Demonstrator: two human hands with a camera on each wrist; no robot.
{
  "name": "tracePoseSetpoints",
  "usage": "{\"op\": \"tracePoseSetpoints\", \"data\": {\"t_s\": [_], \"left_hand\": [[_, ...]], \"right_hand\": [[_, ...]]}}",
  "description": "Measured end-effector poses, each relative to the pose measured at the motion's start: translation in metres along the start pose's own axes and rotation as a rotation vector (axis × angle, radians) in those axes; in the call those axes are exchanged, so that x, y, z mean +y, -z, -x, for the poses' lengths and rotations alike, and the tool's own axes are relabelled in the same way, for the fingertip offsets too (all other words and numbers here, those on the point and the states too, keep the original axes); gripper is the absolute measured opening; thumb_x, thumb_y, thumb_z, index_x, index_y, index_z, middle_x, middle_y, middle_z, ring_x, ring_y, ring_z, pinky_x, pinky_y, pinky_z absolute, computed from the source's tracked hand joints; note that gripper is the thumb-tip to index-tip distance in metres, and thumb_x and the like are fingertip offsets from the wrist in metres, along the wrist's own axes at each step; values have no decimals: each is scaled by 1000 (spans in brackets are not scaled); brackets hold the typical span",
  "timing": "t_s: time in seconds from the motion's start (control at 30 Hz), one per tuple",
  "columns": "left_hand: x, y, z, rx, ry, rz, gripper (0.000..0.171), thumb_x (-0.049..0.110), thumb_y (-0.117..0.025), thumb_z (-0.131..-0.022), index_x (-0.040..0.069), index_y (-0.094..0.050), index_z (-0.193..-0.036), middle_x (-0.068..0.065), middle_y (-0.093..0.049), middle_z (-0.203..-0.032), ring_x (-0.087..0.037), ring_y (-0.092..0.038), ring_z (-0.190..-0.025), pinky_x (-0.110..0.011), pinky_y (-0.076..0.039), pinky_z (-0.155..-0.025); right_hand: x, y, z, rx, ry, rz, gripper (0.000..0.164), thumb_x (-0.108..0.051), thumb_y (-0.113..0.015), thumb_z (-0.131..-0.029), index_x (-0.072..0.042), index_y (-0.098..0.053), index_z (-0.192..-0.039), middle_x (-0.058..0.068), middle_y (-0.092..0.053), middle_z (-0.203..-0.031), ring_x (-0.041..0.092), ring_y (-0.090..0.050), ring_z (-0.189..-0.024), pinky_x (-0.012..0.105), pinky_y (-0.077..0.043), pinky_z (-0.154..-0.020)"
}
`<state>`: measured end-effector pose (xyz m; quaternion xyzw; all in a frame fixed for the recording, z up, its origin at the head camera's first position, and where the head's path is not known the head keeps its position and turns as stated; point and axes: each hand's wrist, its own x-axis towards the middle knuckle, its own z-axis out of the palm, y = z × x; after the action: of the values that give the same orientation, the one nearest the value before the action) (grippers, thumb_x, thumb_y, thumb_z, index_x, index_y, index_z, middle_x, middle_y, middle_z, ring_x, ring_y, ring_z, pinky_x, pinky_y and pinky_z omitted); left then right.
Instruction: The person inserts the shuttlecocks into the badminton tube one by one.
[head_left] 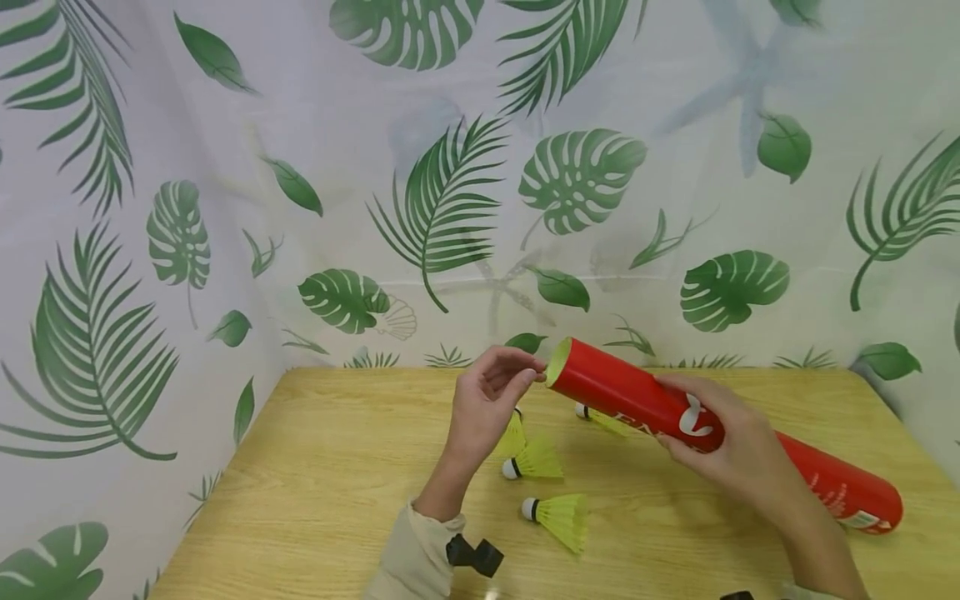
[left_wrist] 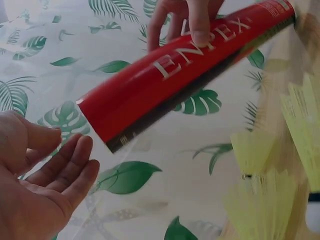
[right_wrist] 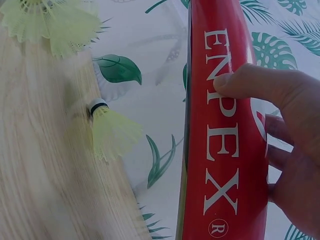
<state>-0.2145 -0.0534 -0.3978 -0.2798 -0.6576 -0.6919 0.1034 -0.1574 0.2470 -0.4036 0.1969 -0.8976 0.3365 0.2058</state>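
My right hand (head_left: 731,437) grips a red shuttlecock tube (head_left: 630,383) around its middle, thumb along the lettered side in the right wrist view. Its uncapped end tilts up to the left, and the far end slopes down to the right near the table. Just beside that open mouth is my left hand (head_left: 483,404), fingers loosely bent. In the left wrist view the left fingers show nothing between them and stand apart from the tube. Yellow shuttlecocks lie below: one in front (head_left: 558,518), one behind it (head_left: 536,461), another partly hidden (head_left: 513,435) by the left hand.
A further shuttlecock (right_wrist: 115,132) lies beneath the tube, toward the table's back. The wooden table (head_left: 322,483) ends against a white leaf-patterned sheet (head_left: 465,208) at the back and sides.
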Motion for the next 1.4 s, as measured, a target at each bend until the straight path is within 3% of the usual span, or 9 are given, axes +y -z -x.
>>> {"op": "tracePoseSetpoints", "data": {"t_s": [0.23, 0.47, 0.8, 0.97, 1.17, 1.4], "left_hand": [[-18, 11, 15, -85, 158, -282, 22, 11, -69, -100, 4, -67, -120, -13, -69, -115, -24, -68, -107, -36, -58, -92], [-32, 30, 34, -74, 212, -458, 17, 11, -68, -100, 12, -68, -117, -4, -71, -104, -18, -70, -97, -36, -59, -86], [-42, 43, 44, -120, 353, -541, 28, 25, -66, -102, 9, -71, -124, -8, -78, -97, -19, -75, -85, -38, -61, -76], [-53, 45, 46, -105, 373, -539, 31, 25, -66, -102, 4, -71, -125, -11, -77, -104, -19, -75, -88, -40, -62, -79], [-62, 49, 50, -40, 367, -545, 30, 27, -68, -101, 4, -76, -117, -8, -75, -113, -24, -74, -99, -40, -61, -84], [-67, 54, 49, 103, 367, -579, 15, 20, -77, -95, 9, -81, -102, -2, -77, -100, -18, -74, -87, -33, -61, -74]], "right_hand": [[2, 7, 1, -1, -67, -9, 81, -5, -92, -73, -21, -57, -145, 11, -60, -136, 31, -58, -110, 21, -54, -72], [5, 7, -1, 2, -34, -11, 80, -7, -93, -74, -18, -57, -145, 14, -60, -135, 33, -58, -109, 17, -52, -72], [6, 7, -1, 2, -29, -4, 81, -5, -92, -73, -18, -57, -145, 14, -61, -135, 31, -58, -107, 17, -52, -71], [6, 7, 1, -2, -54, -2, 80, -5, -91, -74, -18, -57, -145, 13, -61, -134, 29, -58, -106, 17, -52, -71], [6, 6, 2, -10, -54, -2, 80, -4, -91, -73, -17, -56, -144, 15, -61, -135, 32, -59, -107, 17, -52, -72], [5, 6, 2, -1, -41, 9, 82, -3, -91, -73, -18, -56, -145, 14, -61, -134, 31, -59, -106, 17, -52, -72]]}}
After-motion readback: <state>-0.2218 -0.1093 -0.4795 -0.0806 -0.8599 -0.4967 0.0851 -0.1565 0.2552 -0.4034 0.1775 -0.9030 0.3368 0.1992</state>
